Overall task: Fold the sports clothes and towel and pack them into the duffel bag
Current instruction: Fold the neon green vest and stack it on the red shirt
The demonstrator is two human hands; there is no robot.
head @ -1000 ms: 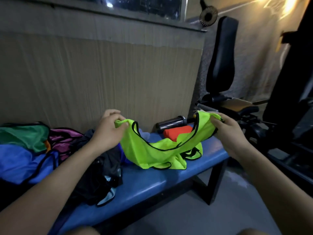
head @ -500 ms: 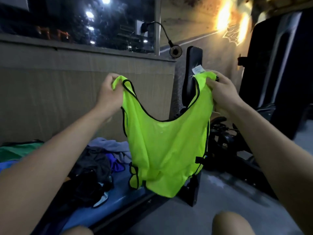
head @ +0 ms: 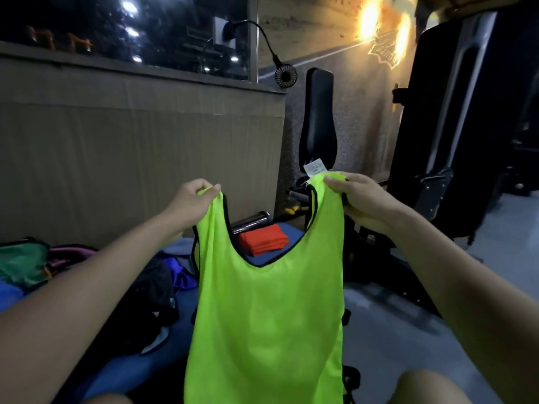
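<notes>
Head | blue bench, gym wall | left hand, right hand pinch vest straps

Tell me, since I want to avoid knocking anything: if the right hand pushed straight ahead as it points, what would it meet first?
Probably the upright black padded backrest just beyond the right hand, which pinches the neon vest strap; depth is unclear.
</notes>
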